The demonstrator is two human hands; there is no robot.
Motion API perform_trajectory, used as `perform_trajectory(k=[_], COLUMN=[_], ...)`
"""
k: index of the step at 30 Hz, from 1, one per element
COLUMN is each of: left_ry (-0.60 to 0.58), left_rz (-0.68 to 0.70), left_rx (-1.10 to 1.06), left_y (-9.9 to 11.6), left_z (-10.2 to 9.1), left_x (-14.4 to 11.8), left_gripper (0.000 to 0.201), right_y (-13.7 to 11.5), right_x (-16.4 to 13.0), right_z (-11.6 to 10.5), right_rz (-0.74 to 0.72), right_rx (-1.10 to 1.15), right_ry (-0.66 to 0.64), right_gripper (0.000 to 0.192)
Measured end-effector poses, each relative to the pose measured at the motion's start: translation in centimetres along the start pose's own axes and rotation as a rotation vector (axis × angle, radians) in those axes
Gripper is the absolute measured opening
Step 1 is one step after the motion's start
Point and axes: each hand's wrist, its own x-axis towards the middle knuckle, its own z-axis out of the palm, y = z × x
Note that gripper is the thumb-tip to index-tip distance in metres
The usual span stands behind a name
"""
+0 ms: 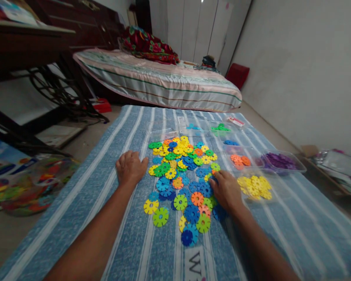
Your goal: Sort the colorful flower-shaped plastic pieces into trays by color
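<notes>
A loose pile of notched plastic discs (179, 148) in yellow, blue, green and orange spreads over the middle of the striped cloth. Left of the pile, my left hand (131, 167) rests on the cloth with its thumb apart, holding nothing. My right hand (227, 190) reaches into the pile's right edge, its fingertips touching discs; no disc shows clearly gripped in it. Just right of that hand, yellow discs (256, 186) fill a clear tray. Behind them are orange discs (240, 160) in one clear tray and purple discs (280, 160) in another.
Farther back, clear trays hold green discs (220, 128), dark blue discs (231, 143) and light blue discs (193, 127). A bed (163, 84) stands beyond the striped cloth (105, 187). Bags of colourful pieces (35, 185) lie at the left; a box of clutter (336, 168) sits at the right.
</notes>
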Motion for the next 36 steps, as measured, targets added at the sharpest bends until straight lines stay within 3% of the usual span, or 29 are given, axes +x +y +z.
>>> perform_trajectory(k=[5,13,17,22,27,30,36], left_ry=[0.006,0.012,0.018,0.004,0.003,-0.008,0.012], left_rz=[0.001,0.004,0.006,0.008,0.004,0.011,0.004], left_rx=[0.009,0.016,0.034,0.044,0.044,0.045,0.013], left_y=[0.0,0.0,0.1,0.2,0.3,0.3,0.2], left_z=[0.1,0.1,0.0,-0.2,-0.4,-0.4,-0.2], left_x=[0.0,0.0,0.0,-0.1,-0.2,-0.2,-0.1], left_gripper=[0.046,0.046,0.045,0.045,0.046,0.046,0.045], right_y=[-0.5,-4.1,-4.6,-2.2,-0.4,-0.2,-0.3], right_x=[-0.8,-3.3,-4.1,-2.5,-0.4,-0.2,-0.4], right_z=[0.6,0.8,0.5,0.3,0.3,0.5,0.8], right_rz=[-0.165,-0.382,-0.446,-0.294,-0.142,-0.135,-0.103], right_rx=[0.124,0.259,0.355,0.284,0.148,0.192,0.384], right_ry=[0.109,0.137,0.201,0.298,0.126,0.076,0.114], right_gripper=[0.017,0.030,0.031,0.024,0.011,0.009,0.009])
